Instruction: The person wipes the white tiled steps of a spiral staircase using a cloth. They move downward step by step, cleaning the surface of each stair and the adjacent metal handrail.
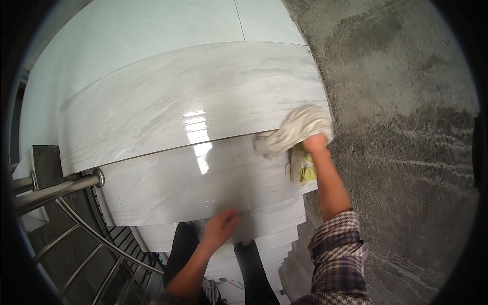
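My right hand (315, 144) is closed on a bunched, pale cloth (299, 127) at the right end of the glossy marble-look stair treads, close to the rough wall. The cloth lies across the edge between the upper step (183, 91) and the step below it (244, 171). Beneath my right wrist, on the lower step, is a yellow-green and white crumpled item (306, 171), partly hidden by my forearm. My left hand (223, 227) hovers above the front of the lower step with its fingers loosely bent and nothing in it.
A bare grey cement wall (400, 133) runs along the right side of the stairs. On the left stands a stainless steel railing (61, 192) beside a dark post (47, 164). More steps (267, 248) descend under and behind my legs. Pale floor tiles (171, 26) adjoin the top step.
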Demonstrator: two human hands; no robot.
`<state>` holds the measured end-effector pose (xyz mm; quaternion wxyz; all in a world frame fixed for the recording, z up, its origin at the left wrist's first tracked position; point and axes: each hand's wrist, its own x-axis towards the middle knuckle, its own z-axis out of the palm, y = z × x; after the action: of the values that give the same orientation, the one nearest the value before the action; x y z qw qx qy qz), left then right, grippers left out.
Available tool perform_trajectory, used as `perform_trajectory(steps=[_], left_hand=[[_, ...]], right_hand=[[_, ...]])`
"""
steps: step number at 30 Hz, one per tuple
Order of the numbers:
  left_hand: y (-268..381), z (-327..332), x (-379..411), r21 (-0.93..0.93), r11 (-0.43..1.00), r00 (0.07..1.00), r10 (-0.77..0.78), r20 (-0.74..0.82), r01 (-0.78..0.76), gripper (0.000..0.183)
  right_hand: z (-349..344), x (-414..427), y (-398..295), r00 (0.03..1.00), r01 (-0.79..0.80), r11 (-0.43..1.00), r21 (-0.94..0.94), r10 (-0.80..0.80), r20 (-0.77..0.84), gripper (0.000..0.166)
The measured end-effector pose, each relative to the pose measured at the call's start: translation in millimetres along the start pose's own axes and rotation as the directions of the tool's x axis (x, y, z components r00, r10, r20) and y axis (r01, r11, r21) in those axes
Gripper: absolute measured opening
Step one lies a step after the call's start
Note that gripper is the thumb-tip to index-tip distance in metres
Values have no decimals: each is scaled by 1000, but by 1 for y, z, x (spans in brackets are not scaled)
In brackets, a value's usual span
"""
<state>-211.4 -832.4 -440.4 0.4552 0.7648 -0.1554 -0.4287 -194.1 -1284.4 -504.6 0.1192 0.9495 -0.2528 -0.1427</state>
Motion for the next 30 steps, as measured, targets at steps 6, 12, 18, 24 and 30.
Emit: perform_trajectory(steps=[6, 12, 18, 24, 30], left_hand=[[-5, 12, 2, 8, 1000, 1000, 27, 7, -27, 27], [-3, 9, 1, 28, 1000, 1000, 11, 14, -11, 27], [-9, 20, -1, 10, 1000, 1000, -24, 18, 24, 26], [-4, 15, -2, 16, 1000, 999, -19, 29, 19, 26], [-5, 25, 3, 23, 1000, 1000, 3, 18, -4, 25]], right_hand=[[-7, -2, -35, 1000, -3, 993, -117, 5, 18, 51], [-54, -14, -61, 998, 33, 968, 248, -19, -59, 44], [-14, -2, -73, 998, 52, 994, -92, -49, 35, 50], [-36, -12, -99, 994, 89, 990, 108, -82, -65, 51], [-21, -9, -55, 988, 96, 904, -416, -137, -71, 43]])
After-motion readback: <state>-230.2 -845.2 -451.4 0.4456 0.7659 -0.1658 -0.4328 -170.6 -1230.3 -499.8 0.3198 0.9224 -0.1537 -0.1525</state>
